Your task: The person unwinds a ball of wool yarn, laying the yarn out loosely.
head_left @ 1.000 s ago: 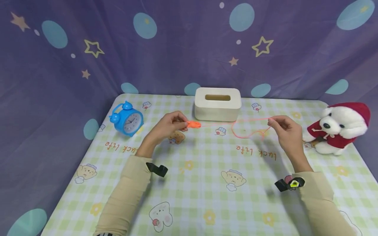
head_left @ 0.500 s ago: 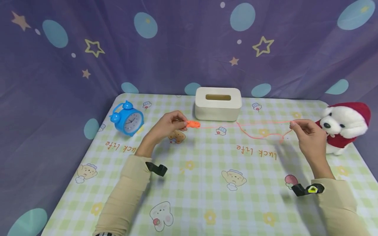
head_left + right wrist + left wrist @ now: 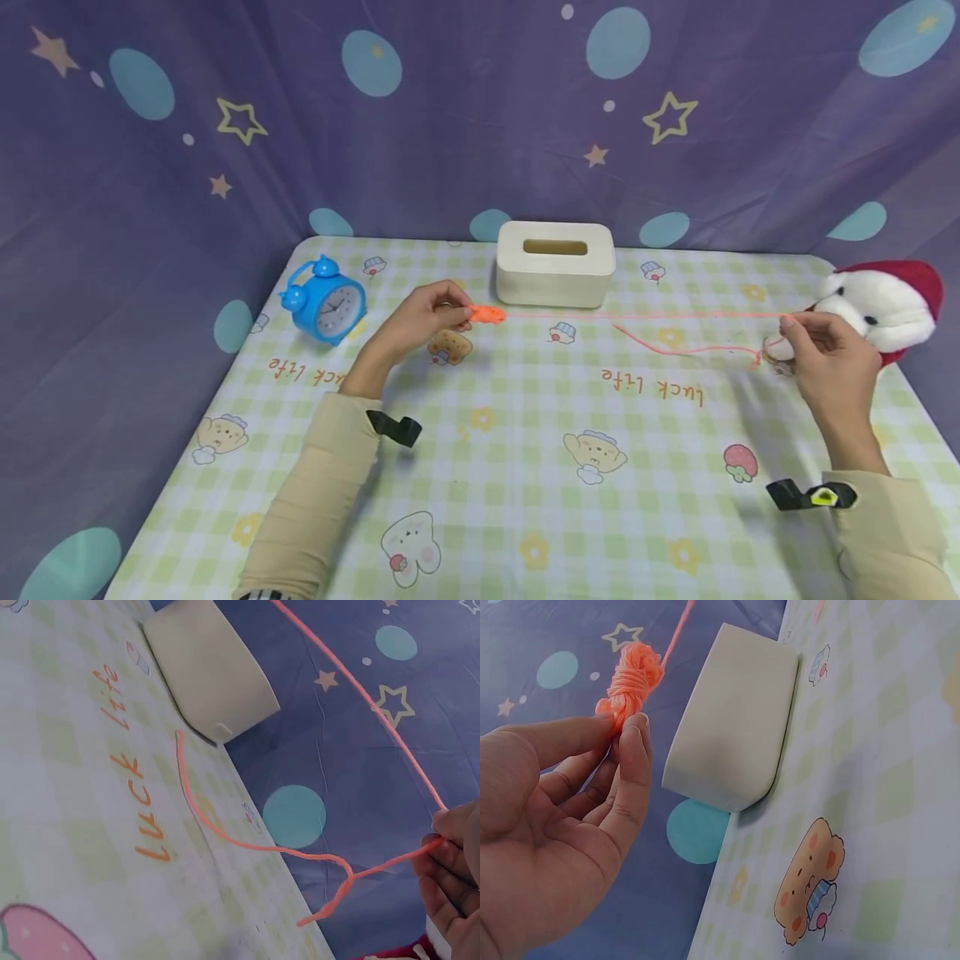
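My left hand (image 3: 431,321) pinches one end of a small bundle of orange yarn (image 3: 636,679) between thumb and fingers, above the table. From the bundle a single yarn strand (image 3: 645,316) runs nearly straight to the right. At its far end my right hand (image 3: 836,358) pinches it between thumb and forefinger. Below those fingers hangs the loose tail (image 3: 247,845), with a small knot or tangle (image 3: 343,889) in it; the tail's end trails back to the left near the tabletop. In the head view my right hand overlaps the white plush bear (image 3: 873,304) in a red hat.
A cream tissue box (image 3: 555,267) stands at the back middle, behind the strand. At the left rear is a blue twin-bell alarm clock (image 3: 326,304). The checked tablecloth (image 3: 487,500) carries printed cartoons, and a purple patterned curtain (image 3: 480,125) hangs behind.
My right hand has moved right, drawing the strand out longer and straighter between both hands, and now covers part of the bear. My left hand stays nearly still with the bundle.
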Demonstrator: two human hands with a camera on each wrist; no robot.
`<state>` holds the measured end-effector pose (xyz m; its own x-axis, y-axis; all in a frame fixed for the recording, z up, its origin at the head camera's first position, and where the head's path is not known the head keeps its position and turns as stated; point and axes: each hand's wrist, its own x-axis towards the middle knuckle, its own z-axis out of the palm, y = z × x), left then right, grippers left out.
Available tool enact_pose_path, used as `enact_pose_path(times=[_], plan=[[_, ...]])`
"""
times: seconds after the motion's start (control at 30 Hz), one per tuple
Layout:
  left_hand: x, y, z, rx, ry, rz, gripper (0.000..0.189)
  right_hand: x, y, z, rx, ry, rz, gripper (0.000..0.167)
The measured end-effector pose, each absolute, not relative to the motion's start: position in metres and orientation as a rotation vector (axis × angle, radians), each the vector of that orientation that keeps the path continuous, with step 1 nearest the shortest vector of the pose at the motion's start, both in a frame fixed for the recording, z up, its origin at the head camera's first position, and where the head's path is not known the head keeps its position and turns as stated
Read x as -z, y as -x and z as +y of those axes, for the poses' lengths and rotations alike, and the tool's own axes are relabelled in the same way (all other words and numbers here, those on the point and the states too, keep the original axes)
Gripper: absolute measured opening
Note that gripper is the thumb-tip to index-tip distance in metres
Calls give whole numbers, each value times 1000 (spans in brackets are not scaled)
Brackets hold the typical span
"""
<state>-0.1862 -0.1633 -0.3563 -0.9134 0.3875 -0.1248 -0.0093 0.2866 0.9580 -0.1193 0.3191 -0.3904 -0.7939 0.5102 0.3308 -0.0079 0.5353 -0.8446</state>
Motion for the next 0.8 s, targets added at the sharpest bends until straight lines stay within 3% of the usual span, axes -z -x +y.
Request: enact_pose_path(times=[0.27,0.8], plan=[[356,188,-165,-1660,-334,2226,14,391,115,327,-1331,458,-2135,6],[356,188,-166,-1628,-339,2258,15,399,107,326,-1097,487,-2218,3]])
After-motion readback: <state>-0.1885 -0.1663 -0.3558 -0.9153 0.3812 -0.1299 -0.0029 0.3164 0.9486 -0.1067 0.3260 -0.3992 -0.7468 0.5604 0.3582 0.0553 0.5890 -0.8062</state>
